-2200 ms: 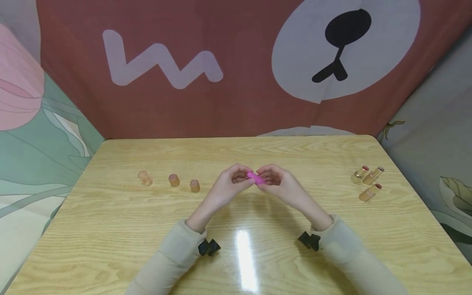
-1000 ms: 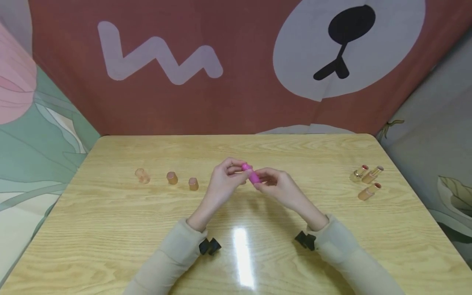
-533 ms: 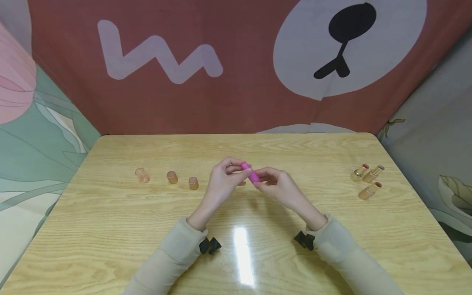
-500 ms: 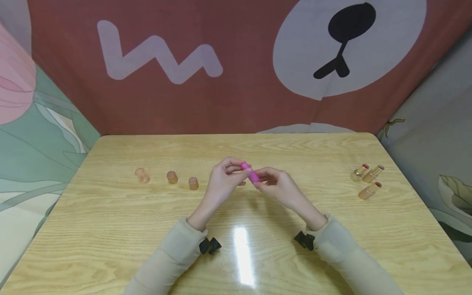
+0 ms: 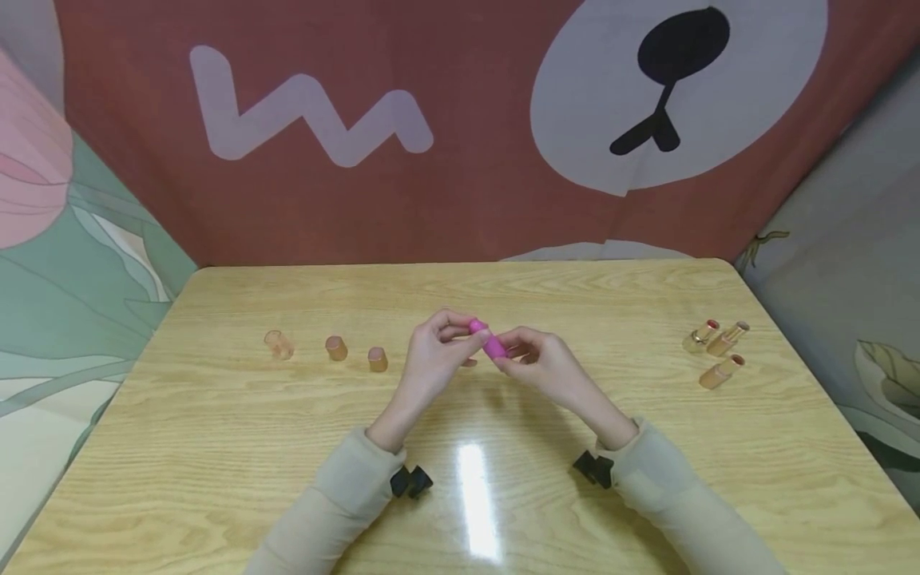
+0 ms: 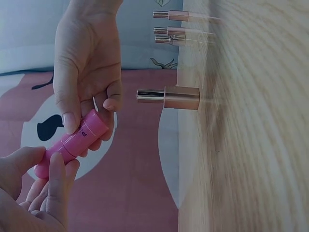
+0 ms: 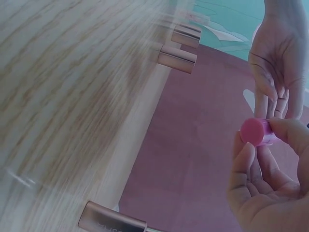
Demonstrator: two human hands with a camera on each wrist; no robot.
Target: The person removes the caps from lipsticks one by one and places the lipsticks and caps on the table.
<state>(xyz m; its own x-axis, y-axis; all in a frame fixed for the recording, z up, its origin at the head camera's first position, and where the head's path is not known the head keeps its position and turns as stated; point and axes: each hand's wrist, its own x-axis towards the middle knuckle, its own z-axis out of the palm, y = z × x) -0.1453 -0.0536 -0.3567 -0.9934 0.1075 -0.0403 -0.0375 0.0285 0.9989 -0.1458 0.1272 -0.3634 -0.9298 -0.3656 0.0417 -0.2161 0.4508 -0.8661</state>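
Between both hands, above the table, is a pink lipstick tube [image 5: 488, 339] with dark lettering and a rounded end. My left hand [image 5: 436, 351] pinches the rounded end between thumb and fingers, as the left wrist view shows. The other, flat end of the pink lipstick tube [image 7: 254, 131] is pinched by my right hand [image 5: 537, 359]. A seam runs around the tube's middle, and its two parts appear joined. On the right stand uncapped lipsticks: one with a red tip [image 5: 701, 336], one beside it [image 5: 728, 339] and one nearer [image 5: 722, 372].
Left of the hands, a clear cap [image 5: 279, 345] and two copper-coloured caps, one [image 5: 336, 348] further left and one [image 5: 377, 359] nearer the hands, are on the wooden table [image 5: 287, 447]. A printed cloth [image 5: 467, 208] hangs behind the table's far edge.
Over two seconds the pink lipstick tube has shifted slightly left and tilted more steeply, showing more of its length. In the last half second the hands have barely moved.
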